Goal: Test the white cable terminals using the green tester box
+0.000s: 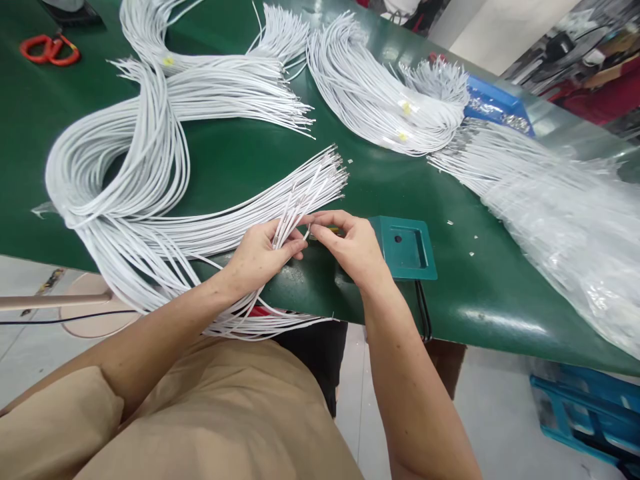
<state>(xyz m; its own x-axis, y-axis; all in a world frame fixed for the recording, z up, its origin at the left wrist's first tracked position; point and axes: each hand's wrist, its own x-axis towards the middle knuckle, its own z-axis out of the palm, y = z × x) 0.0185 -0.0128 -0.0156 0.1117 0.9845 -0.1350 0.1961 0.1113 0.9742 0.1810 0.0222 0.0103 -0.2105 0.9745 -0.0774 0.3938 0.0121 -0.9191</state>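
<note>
- White wires [150,227] are spread in a big looped bundle on the green table [240,160].
- Some wires are gripped by the left hand [260,257].
- One wire end is pinched by the right hand [350,247], beside the teal box [405,248].

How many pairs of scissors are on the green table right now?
1. The orange-handled scissors lie at the far left corner of the green table, beyond the white wire bundles. Others may be hidden under the wires.

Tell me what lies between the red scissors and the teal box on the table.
In the head view, looped bundles of white wires lie between the red scissors and the teal box.
</note>
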